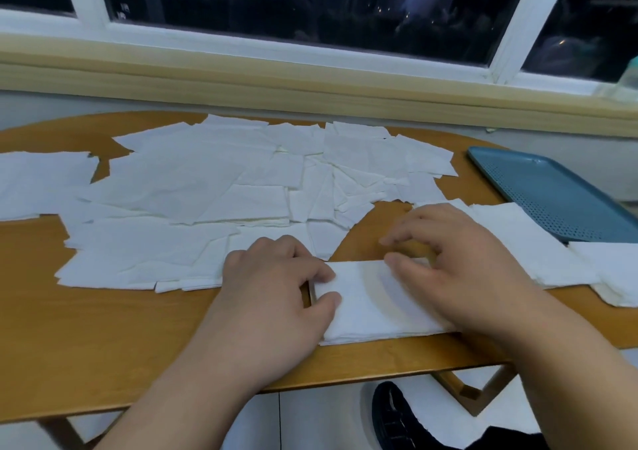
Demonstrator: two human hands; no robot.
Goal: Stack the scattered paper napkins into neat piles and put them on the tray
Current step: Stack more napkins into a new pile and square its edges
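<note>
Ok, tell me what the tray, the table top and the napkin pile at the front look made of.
Tray: probably plastic, matte blue-green, its floor covered in a grid of small dots. Table top: wood or a wood-look laminate, warm brown, faint grain, smooth low sheen. Napkin pile: thin white tissue paper, soft and matte, sheet edges layered along its near side.

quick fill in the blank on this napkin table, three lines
1. The left hand and right hand both hold one pile of paper ____.
2. On the table, the blue tray lies at the ____ end.
3. The loose sheets scattered behind are coloured ____.
Missing: napkins; right; white.
</note>
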